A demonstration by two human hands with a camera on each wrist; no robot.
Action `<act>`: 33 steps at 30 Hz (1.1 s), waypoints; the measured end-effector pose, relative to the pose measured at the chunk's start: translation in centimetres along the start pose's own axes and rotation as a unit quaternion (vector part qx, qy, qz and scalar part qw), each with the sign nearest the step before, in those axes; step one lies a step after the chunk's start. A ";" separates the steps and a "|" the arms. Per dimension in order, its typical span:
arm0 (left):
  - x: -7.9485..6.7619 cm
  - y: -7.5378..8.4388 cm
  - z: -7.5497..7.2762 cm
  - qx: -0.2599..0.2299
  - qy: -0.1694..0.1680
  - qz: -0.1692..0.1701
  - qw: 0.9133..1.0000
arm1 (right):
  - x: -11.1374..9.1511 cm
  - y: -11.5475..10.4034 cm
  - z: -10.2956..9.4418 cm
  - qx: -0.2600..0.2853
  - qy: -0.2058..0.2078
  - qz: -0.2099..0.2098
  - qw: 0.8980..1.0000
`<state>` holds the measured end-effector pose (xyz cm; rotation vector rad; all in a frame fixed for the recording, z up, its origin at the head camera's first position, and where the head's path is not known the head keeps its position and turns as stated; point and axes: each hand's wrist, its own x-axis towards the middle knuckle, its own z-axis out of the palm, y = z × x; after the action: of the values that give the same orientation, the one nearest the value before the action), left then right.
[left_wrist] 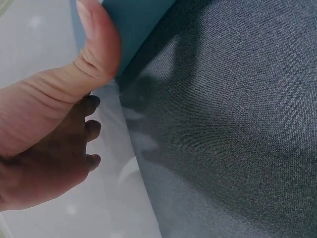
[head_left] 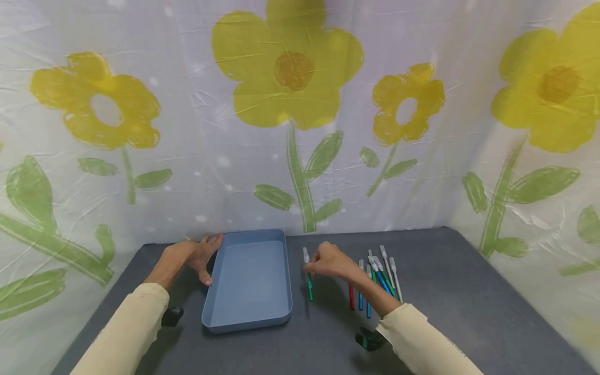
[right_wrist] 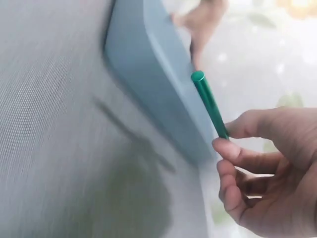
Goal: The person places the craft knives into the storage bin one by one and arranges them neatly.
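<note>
My right hand (head_left: pixel 329 260) pinches a slim green stick (right_wrist: pixel 210 104) between thumb and forefinger, holding it above the dark table, right of a blue-grey tray (head_left: pixel 249 326). The stick has a shiny green barrel and a whitish, see-through tip; its exact kind cannot be told. At the tray's left side, my left hand (head_left: pixel 202 255) is spread, fingers reaching toward the far left corner. In the left wrist view, the thumb (left_wrist: pixel 101 44) lies against the tray wall (left_wrist: pixel 133 29). Nothing is visible inside the tray.
Several similar sticks, in blue (head_left: pixel 361 301), red (head_left: pixel 351 298), green and white, lie on the dark table (head_left: pixel 469 312) at the right, partly under my right forearm. A flower-printed curtain (head_left: pixel 187 156) hangs behind the table and along both sides.
</note>
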<state>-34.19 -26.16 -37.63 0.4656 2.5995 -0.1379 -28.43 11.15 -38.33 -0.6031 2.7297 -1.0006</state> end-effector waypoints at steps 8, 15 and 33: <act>-0.9 -0.4 0.4 -0.001 0.004 0.005 1.000 | 3.9 -6.5 5.3 0.019 -0.010 -0.027 0.999; -0.9 -0.6 0.5 -0.018 0.002 0.010 1.000 | 6.4 -10.3 10.6 -0.002 -0.011 -0.004 1.000; 0.1 -0.2 0.1 -0.033 0.007 0.007 0.999 | 10.7 -10.2 18.5 -0.097 0.015 0.036 0.995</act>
<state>-34.24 -26.35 -37.77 0.4619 2.6050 -0.0443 -29.46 -11.22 -46.00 -0.5186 2.8741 -0.7402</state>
